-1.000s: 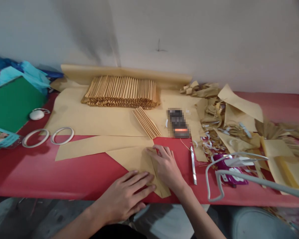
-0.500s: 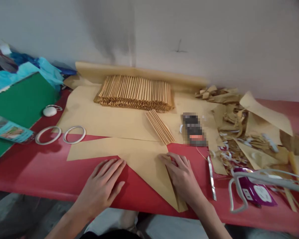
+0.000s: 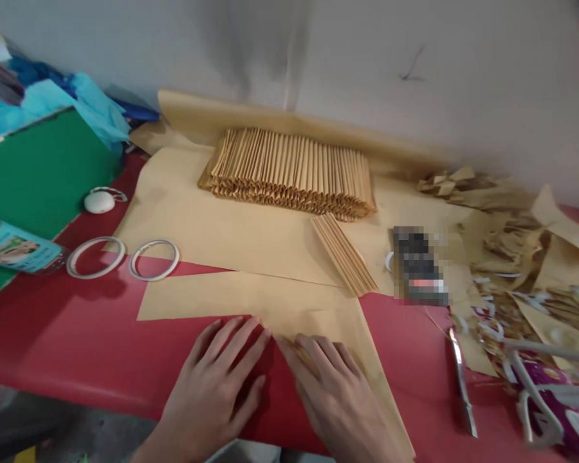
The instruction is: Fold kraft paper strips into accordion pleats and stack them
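Observation:
A sheet of brown kraft paper (image 3: pixel 202 296) lies on the red tabletop, with a strip reaching left and a part running toward me at right. My left hand (image 3: pixel 217 373) rests palm down, fingers stretched out, fingertips at the sheet's near edge. Flat on the right part of the paper lies my right hand (image 3: pixel 330 386), its fingers extended close to the left fingertips. Beyond them is a small pleated piece of brown paper (image 3: pixel 345 254). A long block of pleated paper (image 3: pixel 294 170) stands farther back on a larger brown sheet (image 3: pixel 193 218).
Two white tape rings (image 3: pixel 154 260), a white round item (image 3: pixel 99 202) and a bottle (image 3: pixel 19 247) are at left. To the right are a blurred dark object (image 3: pixel 417 263), a slim metal knife-like tool (image 3: pixel 460 382), paper scraps (image 3: pixel 506 251) and a purple device (image 3: pixel 554 399).
My right hand has moved from the sheet's right edge leftward, beside my left hand. The paper's folded right edge has opened out flatter. The camera view has shifted.

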`<state>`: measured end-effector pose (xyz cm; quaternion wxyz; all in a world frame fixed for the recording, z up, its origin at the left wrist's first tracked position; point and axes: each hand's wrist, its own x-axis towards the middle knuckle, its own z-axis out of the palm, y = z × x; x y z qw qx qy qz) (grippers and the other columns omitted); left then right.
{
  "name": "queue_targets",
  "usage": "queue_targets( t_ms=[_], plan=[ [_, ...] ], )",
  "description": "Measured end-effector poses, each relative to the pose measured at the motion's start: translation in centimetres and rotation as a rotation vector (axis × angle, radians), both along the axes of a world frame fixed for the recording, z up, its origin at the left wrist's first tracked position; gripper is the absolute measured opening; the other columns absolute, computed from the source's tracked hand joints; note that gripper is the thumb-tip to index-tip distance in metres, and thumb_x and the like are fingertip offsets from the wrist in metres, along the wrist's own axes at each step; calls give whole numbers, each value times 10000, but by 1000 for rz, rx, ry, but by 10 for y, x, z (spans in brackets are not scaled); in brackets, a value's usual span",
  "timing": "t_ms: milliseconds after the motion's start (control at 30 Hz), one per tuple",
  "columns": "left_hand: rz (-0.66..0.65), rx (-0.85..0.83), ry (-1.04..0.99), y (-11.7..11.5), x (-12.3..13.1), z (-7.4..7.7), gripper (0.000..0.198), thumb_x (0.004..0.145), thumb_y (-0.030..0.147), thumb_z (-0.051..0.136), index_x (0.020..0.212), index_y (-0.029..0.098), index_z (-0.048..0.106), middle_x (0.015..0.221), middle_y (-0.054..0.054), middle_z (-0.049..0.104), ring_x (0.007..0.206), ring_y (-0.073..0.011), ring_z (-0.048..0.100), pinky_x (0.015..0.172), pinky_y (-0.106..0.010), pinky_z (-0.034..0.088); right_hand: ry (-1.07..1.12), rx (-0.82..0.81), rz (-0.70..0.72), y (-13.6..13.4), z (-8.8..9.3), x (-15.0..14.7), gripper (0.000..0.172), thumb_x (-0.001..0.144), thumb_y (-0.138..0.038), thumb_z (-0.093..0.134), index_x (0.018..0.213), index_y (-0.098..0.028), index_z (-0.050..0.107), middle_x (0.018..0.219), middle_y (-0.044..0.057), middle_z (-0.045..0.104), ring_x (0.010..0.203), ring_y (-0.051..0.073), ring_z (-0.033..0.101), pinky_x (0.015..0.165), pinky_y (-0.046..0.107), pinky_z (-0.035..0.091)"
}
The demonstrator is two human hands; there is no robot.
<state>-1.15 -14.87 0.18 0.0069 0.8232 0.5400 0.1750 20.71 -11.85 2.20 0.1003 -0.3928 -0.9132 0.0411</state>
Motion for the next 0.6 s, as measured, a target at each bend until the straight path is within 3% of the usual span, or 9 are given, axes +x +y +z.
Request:
queue_targets(
  t_ms=[167,600],
  plan=[
    [43,-22,-11,-3,-1,-1,463,950,386,538,1396,273,592,1485,-21,543,1349,-274,464,1147,-419,266,-75,9,15,3,-9,-1,512,890,-84,503,1389,-193,530,1194,85,664,1008,251,593,861,406,445],
    [79,-17,-16,-3,2,-2,502,925,387,560,1403,239,580,1503,-28,524,1374,-292,441,1159,-442,246,-160,-88,48,11,8,-11,567,853,-67,583,1396,-203,494,1136,71,660,934,223,606,763,374,491]
  ],
)
